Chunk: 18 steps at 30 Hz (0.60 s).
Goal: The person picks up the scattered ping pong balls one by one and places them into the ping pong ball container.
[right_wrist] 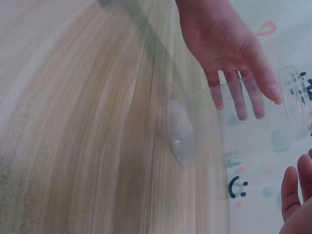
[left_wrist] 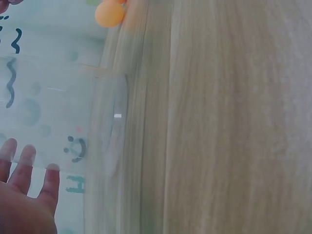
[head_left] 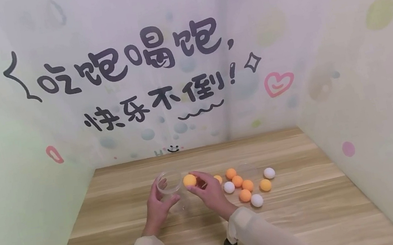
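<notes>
The right hand (head_left: 210, 191) is cut off at the corner of the right wrist view, and whether the base of the transparent cylindrical jar (right_wrist: 207, 131) touches the pale wooden desk (head_left: 311, 215) cannot be told. The jar is gripped from its left side by the left hand (head_left: 159, 207), thumb and fingers curved about its wall, while a smooth, round, orange ball (head_left: 189, 181) is pinched by the right hand's fingers just beside the rim. The jar is held roughly upright, its threaded mouth uppermost, and loose orange and white balls (head_left: 247, 186) are scattered to the right.
</notes>
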{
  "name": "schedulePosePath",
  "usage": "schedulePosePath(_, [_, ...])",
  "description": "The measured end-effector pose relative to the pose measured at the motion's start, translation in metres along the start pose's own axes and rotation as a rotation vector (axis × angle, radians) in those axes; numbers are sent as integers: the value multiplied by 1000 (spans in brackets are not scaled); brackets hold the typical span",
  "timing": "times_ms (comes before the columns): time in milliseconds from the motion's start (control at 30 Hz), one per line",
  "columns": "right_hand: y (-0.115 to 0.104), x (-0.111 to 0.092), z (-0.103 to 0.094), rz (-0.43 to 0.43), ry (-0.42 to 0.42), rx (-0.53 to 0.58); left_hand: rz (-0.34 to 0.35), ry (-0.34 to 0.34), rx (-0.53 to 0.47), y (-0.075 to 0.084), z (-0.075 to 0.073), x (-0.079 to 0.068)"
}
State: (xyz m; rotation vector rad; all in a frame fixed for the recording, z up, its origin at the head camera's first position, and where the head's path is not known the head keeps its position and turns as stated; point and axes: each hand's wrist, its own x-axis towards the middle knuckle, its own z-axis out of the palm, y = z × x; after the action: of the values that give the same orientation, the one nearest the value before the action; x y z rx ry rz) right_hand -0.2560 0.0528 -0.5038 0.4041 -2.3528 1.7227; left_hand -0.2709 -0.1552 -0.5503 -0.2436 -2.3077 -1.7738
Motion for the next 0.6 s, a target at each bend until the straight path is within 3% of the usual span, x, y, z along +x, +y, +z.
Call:
schedulePosePath(167, [1,3,2,-51,11,6,16,-28,-8,0,1,-1])
schedulePosePath(600, [-8,7,5,-36,5,15,-5,-104,-19,5,5,0])
